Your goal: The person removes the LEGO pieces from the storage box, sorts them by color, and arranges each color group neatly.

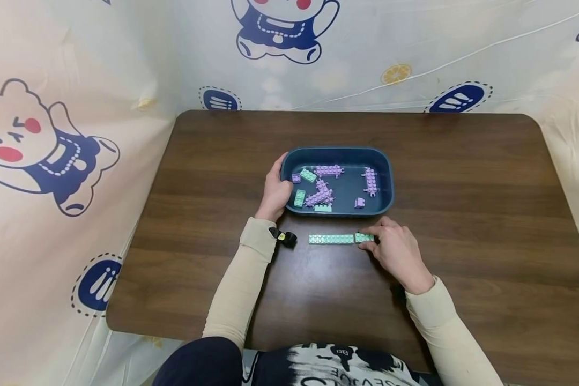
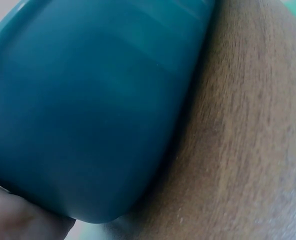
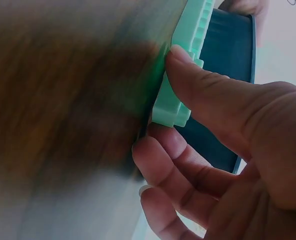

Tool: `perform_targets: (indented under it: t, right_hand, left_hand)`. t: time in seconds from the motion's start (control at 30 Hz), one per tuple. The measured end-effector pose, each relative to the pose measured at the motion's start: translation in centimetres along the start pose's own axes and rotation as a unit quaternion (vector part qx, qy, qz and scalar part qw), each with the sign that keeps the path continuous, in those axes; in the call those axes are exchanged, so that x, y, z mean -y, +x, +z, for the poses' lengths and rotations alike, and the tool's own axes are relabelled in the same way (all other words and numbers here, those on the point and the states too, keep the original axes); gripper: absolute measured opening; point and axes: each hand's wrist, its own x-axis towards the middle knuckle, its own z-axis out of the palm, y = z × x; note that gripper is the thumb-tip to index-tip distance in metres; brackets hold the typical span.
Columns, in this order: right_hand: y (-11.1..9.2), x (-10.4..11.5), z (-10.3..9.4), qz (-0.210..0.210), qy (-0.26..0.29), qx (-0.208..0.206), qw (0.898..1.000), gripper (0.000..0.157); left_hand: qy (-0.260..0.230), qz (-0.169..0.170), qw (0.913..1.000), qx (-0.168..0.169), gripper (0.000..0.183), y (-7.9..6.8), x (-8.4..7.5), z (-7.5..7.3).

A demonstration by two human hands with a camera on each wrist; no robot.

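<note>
My left hand (image 1: 276, 192) holds the left end of a dark blue tray (image 1: 340, 212); in the left wrist view the tray's outer wall (image 2: 88, 110) fills much of the picture. In front of the tray, a mint-green toy brick (image 1: 364, 237) is pinched between the thumb and fingers of my right hand (image 1: 395, 249). It lies at the right end of a row of mint-green bricks (image 1: 331, 239), with a thin gap visible from above. From the right wrist, the thumb presses on one side of the green brick (image 3: 169, 107), the fingertips near its end.
Inside the tray are several purple bricks with side knobs, such as one at the right (image 1: 370, 182), plus small purple bricks (image 1: 359, 202) and several mint-green ones (image 1: 299, 198). A brown wooden table (image 1: 473, 203) carries everything. A patterned cloth (image 1: 149, 53) hangs behind it.
</note>
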Motion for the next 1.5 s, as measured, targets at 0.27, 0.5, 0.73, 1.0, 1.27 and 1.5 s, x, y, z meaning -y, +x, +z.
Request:
perform_targets:
  t: [0.27,0.5,0.73,1.0,1.27,1.5]
  right_hand:
    - [0.04,-0.21,0.13,-0.006,-0.008,0.001,1.000,0.033]
    - [0.10,-0.35,0.13,-0.002,0.004,0.007,1.000,0.035]
    - [0.06,-0.38,0.08,0.002,0.009,0.010,1.000,0.037]
    - [0.14,-0.41,0.04,0.012,0.011,0.020,1.000,0.038]
    - [0.21,-0.40,-0.04,0.012,0.014,0.023,1.000,0.036]
    - [0.19,-0.43,0.00,0.018,0.020,0.026,0.999,0.036]
  left_hand:
    - [-0.003,-0.005,1.0000,-0.002,0.079,-0.02,-0.29,0.17]
    - [0.002,0.002,1.0000,-0.004,0.079,-0.06,-0.42,0.15]
    - [0.007,-0.009,0.9999,-0.004,0.079,-0.11,-0.50,0.11]
    - [0.007,-0.010,0.9999,-0.006,0.080,-0.11,-0.51,0.13]
    - [0.000,-0.009,0.9999,-0.007,0.080,-0.17,-0.54,0.15]
    - [0.000,-0.010,0.9999,-0.006,0.080,-0.17,-0.52,0.20]
